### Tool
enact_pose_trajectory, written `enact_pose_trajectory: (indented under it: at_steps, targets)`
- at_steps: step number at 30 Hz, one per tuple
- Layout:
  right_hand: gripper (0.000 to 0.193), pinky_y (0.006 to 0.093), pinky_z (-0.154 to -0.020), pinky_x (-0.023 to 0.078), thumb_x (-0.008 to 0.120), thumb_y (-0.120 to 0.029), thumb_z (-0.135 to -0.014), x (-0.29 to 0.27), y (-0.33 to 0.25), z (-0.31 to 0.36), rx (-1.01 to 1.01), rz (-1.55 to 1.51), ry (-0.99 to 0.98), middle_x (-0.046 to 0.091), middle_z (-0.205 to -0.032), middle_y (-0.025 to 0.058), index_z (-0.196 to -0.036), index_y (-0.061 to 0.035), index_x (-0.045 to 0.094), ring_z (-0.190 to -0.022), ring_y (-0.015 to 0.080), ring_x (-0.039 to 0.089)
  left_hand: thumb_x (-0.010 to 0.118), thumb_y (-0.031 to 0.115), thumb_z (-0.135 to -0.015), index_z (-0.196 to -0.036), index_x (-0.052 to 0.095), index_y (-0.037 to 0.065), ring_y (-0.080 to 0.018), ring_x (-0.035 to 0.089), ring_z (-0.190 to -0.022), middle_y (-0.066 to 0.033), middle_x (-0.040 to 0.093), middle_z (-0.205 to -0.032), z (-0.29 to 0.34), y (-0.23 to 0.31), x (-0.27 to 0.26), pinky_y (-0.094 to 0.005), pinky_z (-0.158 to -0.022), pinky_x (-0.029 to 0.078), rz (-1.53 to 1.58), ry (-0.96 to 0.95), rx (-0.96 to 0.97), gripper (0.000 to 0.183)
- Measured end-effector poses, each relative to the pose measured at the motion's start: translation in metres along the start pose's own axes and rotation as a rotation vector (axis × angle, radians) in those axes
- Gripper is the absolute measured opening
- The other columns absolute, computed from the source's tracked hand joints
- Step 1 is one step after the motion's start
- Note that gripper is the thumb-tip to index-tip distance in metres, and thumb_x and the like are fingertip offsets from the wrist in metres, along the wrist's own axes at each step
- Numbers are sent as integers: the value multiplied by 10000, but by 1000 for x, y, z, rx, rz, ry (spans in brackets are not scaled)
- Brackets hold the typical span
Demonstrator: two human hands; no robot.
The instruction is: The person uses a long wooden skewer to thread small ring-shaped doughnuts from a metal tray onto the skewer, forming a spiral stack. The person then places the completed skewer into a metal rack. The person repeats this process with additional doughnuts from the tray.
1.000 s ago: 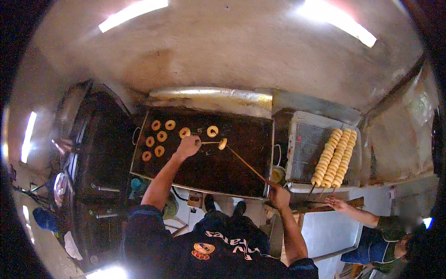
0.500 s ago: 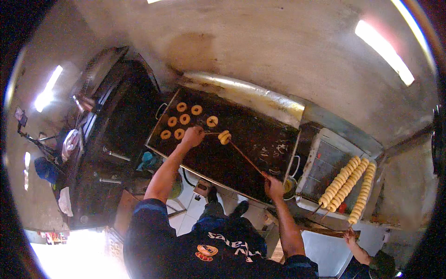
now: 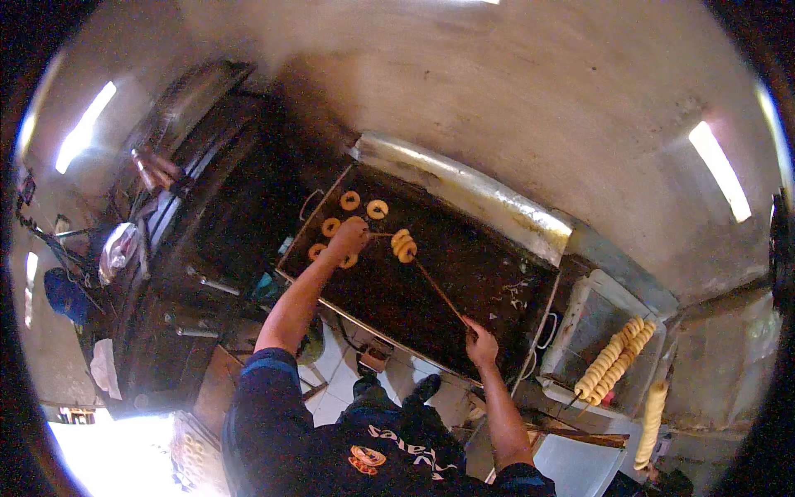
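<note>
A: Starting nearest: dark-sleeved forearms coming up from the lower edge, above a tiled floor [image 3: 348,381].

B: Right hand [image 3: 480,344] closing around the near end of a long thin stick [image 3: 439,290], fingers curled tight on it, near the front rim of the fryer.

A: Stick running up and left across the dark oil, carrying a few golden dough rings [image 3: 403,245] threaded at its far tip, hanging just above the surface.

B: Left hand [image 3: 348,238] reaching out further, over the left part of the big rectangular fryer pan [image 3: 505,273]. Fingers bunched downward, pinching a second short stick [image 3: 379,234] pointing toward the threaded rings. Grip looking closed, though too small for telling exactly how tight.

A: Floating just around that hand: loose rings in oil [image 3: 351,200], some beside the knuckles, others beyond them toward the far left corner.

B: Off to the right, well apart: a pale draining tray [image 3: 580,331] holding rows of finished rings on skewers [image 3: 617,356]. One more loaded skewer [image 3: 650,422] hanging lower right, beyond the tray.

A: Left of the fryer, dark metal equipment [image 3: 207,207] standing against the wall.

B: Farthest back: a plain grey wall [image 3: 538,108] and a bright strip light [image 3: 722,170].
</note>
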State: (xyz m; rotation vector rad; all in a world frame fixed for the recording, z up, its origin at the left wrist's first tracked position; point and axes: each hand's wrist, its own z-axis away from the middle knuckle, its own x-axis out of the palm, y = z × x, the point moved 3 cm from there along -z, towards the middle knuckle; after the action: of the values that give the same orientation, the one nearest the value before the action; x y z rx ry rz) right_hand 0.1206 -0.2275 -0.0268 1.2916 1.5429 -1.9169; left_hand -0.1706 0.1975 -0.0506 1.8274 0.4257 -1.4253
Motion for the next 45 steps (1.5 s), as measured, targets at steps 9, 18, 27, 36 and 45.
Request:
enact_pose_trajectory:
  at_steps: [9,18,27,36,45]
  targets:
    - [393,451,-817,604,614,-219,-967,17,-74,-30,172,290,-59,767,-1148,85,-1328,-344,706,-921,357,736,653,306,-964,-960,738,-3,-412,718,-968,-220,745,-1010,-69,-94,-27,-512,-876,582,-49,-7,-317,320]
    - [302,360,-947,576,686,-225,-970,4,-76,49,135,-96,66,768,-1228,53,-1261,-224,765,-1112,271,742,708,294,-935,-909,703,9,-426,707,-850,-240,724,-959,58,-71,-120,-523,-737,549,243,13,-98,286]
    - [342,438,-813,591,601,-209,-990,-32,-108,101,76,238,-151,767,-1112,100,-1295,-284,736,-932,345,730,705,303,-925,-946,717,12,-445,717,-860,-256,720,-866,166,-29,-91,-545,-743,587,25,-3,-190,291]
    - [317,406,-870,592,620,-252,-989,14,-69,80,-40,60,-114,759,-1210,80,-1276,-289,751,-1013,308,737,665,345,-943,-994,739,44,-453,715,-986,-266,738,-1020,161,-95,-91,-558,-858,574,-20,-121,-344,315]
    - [373,464,-913,592,594,-297,-978,21,-110,48,-68,109,-246,750,-1224,76,-1332,-305,711,-1057,331,725,684,329,-918,-952,713,46,-466,698,-923,-240,727,-910,210,-76,-123,-568,-805,562,-50,-80,-290,287]
